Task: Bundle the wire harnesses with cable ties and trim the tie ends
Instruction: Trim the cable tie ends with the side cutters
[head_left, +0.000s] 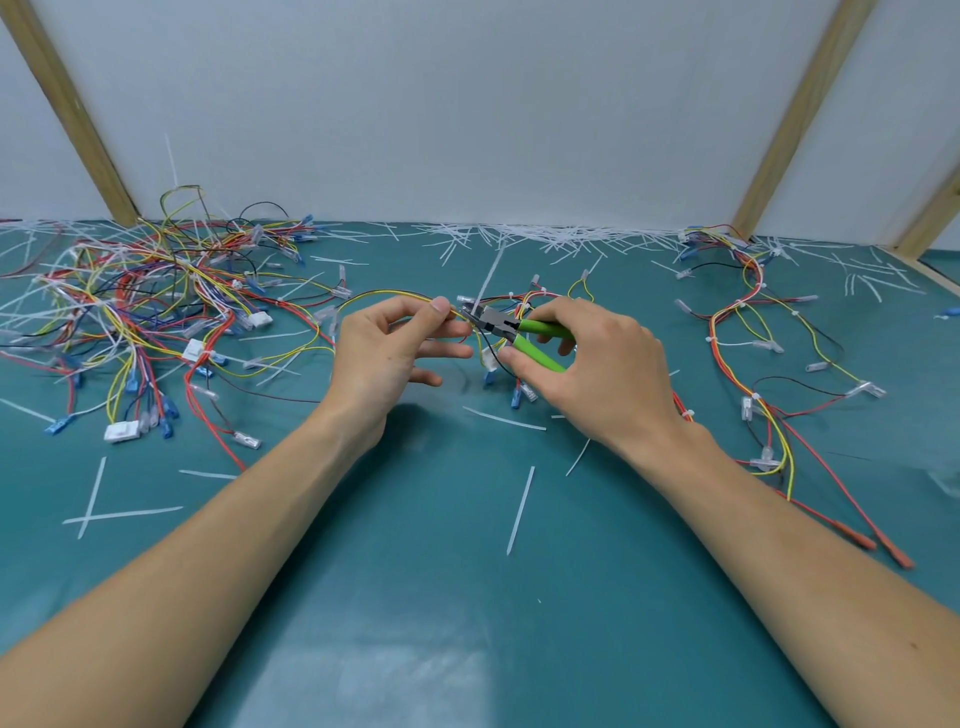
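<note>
- Teal table (467, 597) is lying under a white wall, no writing readable.
- Right hand (597, 364) is grasping green-handled cutters (511, 330), blades at a cable tie (485, 283) tail.
- Left hand (395, 343) is pinching the wire harness (395, 296) mid-table, just above the surface.

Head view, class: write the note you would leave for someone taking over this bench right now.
Left hand pinches the wire harness beside the tie. Right hand grips the green-handled cutters, nose at the base of the upright cable tie tail.
Done: tied harness lies to the right; cut tails line the far edge of the mat.
Left: snip this tail, then bundle the tangled pile on the left.
</note>
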